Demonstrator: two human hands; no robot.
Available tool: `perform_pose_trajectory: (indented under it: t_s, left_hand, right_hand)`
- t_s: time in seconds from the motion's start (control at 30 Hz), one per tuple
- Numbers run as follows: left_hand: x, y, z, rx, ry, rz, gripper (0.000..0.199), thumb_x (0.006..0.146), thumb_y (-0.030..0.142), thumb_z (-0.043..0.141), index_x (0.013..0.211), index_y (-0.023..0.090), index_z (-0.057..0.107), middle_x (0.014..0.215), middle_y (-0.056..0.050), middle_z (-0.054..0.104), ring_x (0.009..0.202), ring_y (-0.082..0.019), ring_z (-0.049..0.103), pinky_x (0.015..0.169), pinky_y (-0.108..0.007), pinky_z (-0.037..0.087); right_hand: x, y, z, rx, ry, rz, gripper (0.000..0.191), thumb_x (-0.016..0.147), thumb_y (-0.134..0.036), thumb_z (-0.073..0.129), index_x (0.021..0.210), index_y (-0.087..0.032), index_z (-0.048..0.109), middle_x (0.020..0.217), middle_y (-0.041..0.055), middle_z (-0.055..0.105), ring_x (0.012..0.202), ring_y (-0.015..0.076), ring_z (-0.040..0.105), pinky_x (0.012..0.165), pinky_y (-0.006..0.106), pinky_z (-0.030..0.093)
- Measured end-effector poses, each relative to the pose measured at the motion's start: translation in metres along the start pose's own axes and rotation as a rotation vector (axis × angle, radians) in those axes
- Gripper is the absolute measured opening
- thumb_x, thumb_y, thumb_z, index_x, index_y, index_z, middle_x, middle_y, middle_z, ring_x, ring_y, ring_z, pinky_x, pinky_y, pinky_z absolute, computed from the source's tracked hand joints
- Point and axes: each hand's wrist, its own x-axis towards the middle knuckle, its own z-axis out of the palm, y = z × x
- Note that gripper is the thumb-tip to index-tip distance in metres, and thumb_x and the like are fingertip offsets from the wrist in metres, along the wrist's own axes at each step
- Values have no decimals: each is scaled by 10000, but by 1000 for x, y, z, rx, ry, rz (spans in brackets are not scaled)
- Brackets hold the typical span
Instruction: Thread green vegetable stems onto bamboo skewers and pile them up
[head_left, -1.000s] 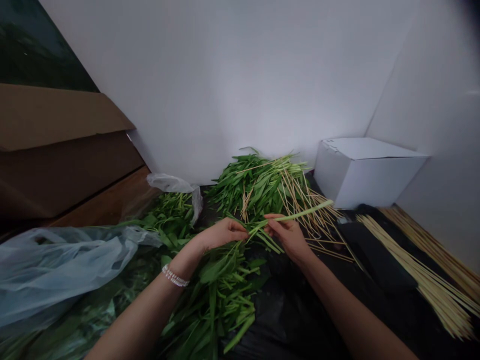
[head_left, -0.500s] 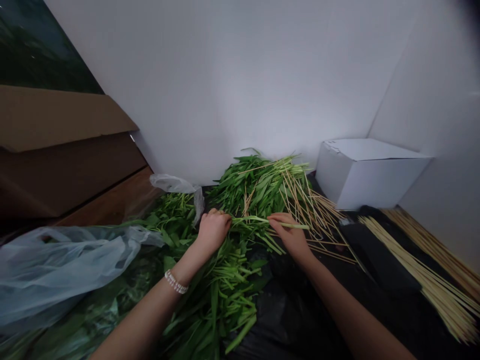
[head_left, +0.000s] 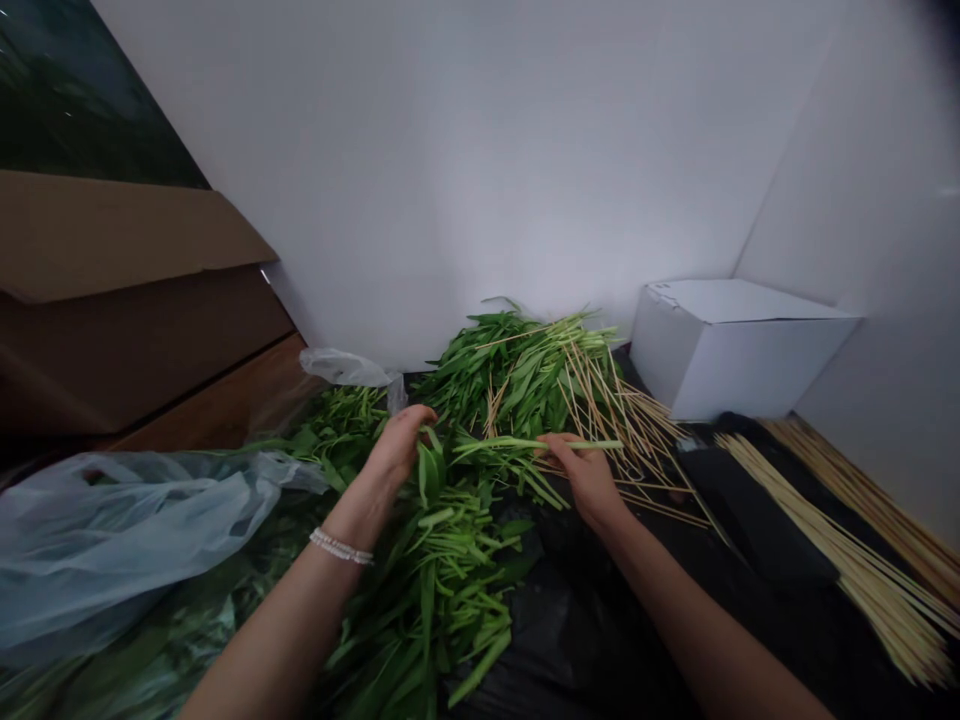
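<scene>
My right hand (head_left: 585, 475) pinches a pale green leafy-vegetable stalk (head_left: 581, 444) between thumb and fingers. The stalk lies nearly level, its cut end pointing right. To the left, my left hand (head_left: 397, 442), with a white beaded bracelet at the wrist, is curled around green leaves (head_left: 430, 468) that hang by its fingertips; some of its fingers are hidden. Below the hands spreads a heap of cut greens (head_left: 457, 565). Behind them, against the wall, lies a pile of leafy stalks (head_left: 517, 370) with thin wooden sticks (head_left: 622, 405) across it.
A clear plastic bag (head_left: 142, 540) and a cardboard box (head_left: 127, 240) are at left. At right stand a white box (head_left: 727, 350), a dark flat object (head_left: 757, 515) and bundles of long sticks (head_left: 847, 540). Black plastic sheeting (head_left: 577, 610) covers the surface in front.
My left hand has moved left and away from the stalk it was gripping, and its wrist has turned. My right hand still holds the stalk in almost the same place.
</scene>
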Motion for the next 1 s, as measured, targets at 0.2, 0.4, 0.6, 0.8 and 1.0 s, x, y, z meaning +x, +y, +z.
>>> perform_pose_trajectory:
  t_s: [0.2,0.4,0.6,0.8,1.0]
  left_hand:
    - [5,24,-24,-249,-42,61,235,711,386,633,843,212,546,673,51,538,493,-80,474,497,-204,409]
    - [-31,29,4,255,-293,435,158,748,327,709,766,173,683,701,13,574,590,-103,486,547,-218,380]
    - [-39,8,22,797,-359,729,207,870,246,599,1016,240,745,885,-38,642,817,-164,610,726,-254,447]
    - [-39,-1,23,1143,-371,815,227,905,273,531,1047,261,708,952,-42,646,801,-168,622,669,-252,441]
    - [-43,0,25,1025,-289,773,166,824,199,534,870,199,693,907,-49,637,841,-183,615,739,-269,446]
  right_hand:
    - [6,0,-4,61,48,12,385,674,-557,746,784,-188,729,725,50,720,725,185,650,668,290,473]
    - [2,0,1,40,52,23,417,649,-590,749,736,-184,706,672,49,709,656,186,648,655,306,485]
    - [-1,-6,2,45,-28,30,385,669,-562,748,740,-185,708,660,31,706,633,162,630,651,283,473]
    - [-5,-9,4,9,-91,43,398,683,-589,722,739,-195,707,627,27,694,616,172,632,656,298,483]
    - [-4,-5,4,13,-86,43,392,693,-582,721,756,-195,710,661,30,700,652,162,630,648,279,470]
